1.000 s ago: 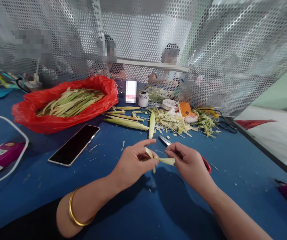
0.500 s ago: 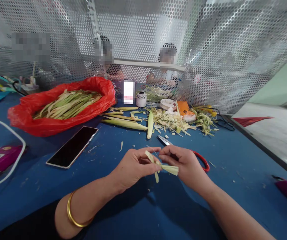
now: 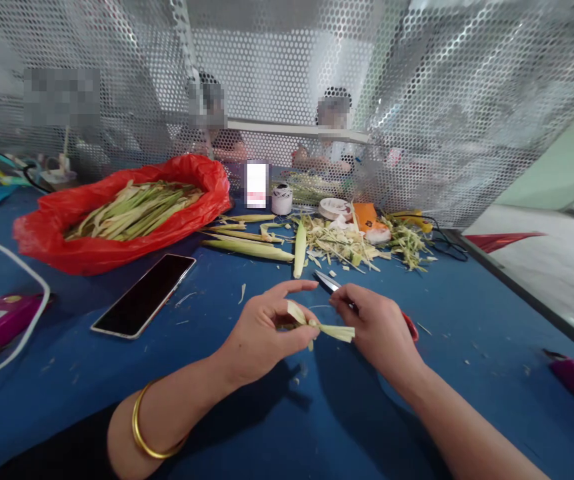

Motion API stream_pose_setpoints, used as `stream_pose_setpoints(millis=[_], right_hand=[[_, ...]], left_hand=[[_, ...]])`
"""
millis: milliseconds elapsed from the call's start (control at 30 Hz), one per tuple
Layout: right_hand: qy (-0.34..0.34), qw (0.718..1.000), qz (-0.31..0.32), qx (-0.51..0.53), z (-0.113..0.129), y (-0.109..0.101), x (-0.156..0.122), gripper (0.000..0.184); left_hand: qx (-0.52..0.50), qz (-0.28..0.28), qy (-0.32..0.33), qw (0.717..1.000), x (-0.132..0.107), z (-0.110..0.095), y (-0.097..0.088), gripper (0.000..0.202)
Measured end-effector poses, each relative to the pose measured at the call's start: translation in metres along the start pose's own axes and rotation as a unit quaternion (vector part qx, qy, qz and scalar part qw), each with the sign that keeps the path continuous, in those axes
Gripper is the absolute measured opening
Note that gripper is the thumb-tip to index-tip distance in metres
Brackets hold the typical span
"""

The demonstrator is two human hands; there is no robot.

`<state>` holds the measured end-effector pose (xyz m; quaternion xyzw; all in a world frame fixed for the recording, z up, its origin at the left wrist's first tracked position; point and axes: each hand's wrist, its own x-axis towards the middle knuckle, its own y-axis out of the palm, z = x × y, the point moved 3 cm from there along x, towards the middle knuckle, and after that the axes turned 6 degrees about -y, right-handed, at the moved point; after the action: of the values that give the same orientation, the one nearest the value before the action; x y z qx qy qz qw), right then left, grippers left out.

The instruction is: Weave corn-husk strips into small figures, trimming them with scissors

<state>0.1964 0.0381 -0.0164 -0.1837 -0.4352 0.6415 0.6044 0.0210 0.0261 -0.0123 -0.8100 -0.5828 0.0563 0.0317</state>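
Note:
My left hand (image 3: 261,327) pinches a small folded bundle of pale corn husk strips (image 3: 337,331) between thumb and fingers, its index finger stretched out above. One husk end sticks up and another points right, towards my other hand. A fine pale thread (image 3: 321,306) runs from the bundle to my right hand (image 3: 374,327), whose thumb and fingertips are closed on it. Beneath and behind the right hand lies a pair of scissors (image 3: 327,281). Its blades and part of a red handle show; the middle is covered.
Green-yellow husks (image 3: 251,249) and a heap of shredded husk (image 3: 339,241) lie ahead, near a thread spool (image 3: 282,199). Left are a red plastic bag (image 3: 177,230) of husk strips, a phone (image 3: 144,297) and a purple power strip (image 3: 4,320). People sit behind a perforated screen (image 3: 287,73).
My right hand has moved slightly right and down, drawing the thread away from the bundle. The left index finger has lifted and straightened, and the husk bundle has turned a little.

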Motion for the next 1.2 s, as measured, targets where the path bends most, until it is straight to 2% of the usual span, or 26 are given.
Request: stream_pose_setpoints(millis=[67,133,200,333,467,600,733,833,1033,1133,1200], right_hand=[[-0.003,0.994,0.046,0.104,0.003,0.004,0.0,0.014],[-0.015,0.975,0.087,0.203,0.007,0.008,-0.001,0.015],[-0.023,0.96,0.112,0.257,0.01,0.01,-0.002,0.016],[0.009,0.948,0.103,0.3,0.011,0.01,-0.001,0.013],[0.05,0.938,0.101,0.329,0.008,0.012,-0.001,0.015],[0.038,0.949,0.115,0.291,0.007,0.014,-0.002,0.017],[-0.062,0.984,0.079,0.15,0.013,0.012,-0.005,0.018],[-0.11,0.99,0.058,0.059,0.019,0.012,-0.009,0.021],[-0.11,0.986,0.093,0.078,0.02,0.014,-0.012,0.014],[-0.123,0.988,0.085,0.045,0.023,0.012,-0.014,0.016],[-0.101,0.99,0.092,0.017,0.023,0.011,-0.015,0.016]], left_hand=[[-0.014,0.032,-0.015,0.999,0.0,0.002,0.003,0.006],[-0.042,0.072,-0.068,0.994,0.0,0.008,0.006,0.007],[-0.063,0.084,-0.123,0.987,0.0,0.014,0.007,0.011],[-0.086,0.049,-0.146,0.984,0.002,0.016,0.004,0.011],[-0.16,0.008,-0.142,0.977,0.005,0.014,0.001,0.014],[-0.222,-0.051,-0.147,0.962,0.008,0.017,-0.004,0.017],[-0.24,-0.099,-0.157,0.953,0.01,0.019,-0.006,0.016],[-0.238,-0.119,-0.162,0.95,0.009,0.019,-0.007,0.015],[-0.22,-0.146,-0.147,0.953,0.009,0.02,-0.009,0.014],[-0.193,-0.148,-0.139,0.96,0.009,0.019,-0.008,0.013],[-0.183,-0.139,-0.138,0.963,0.009,0.019,-0.006,0.013]])
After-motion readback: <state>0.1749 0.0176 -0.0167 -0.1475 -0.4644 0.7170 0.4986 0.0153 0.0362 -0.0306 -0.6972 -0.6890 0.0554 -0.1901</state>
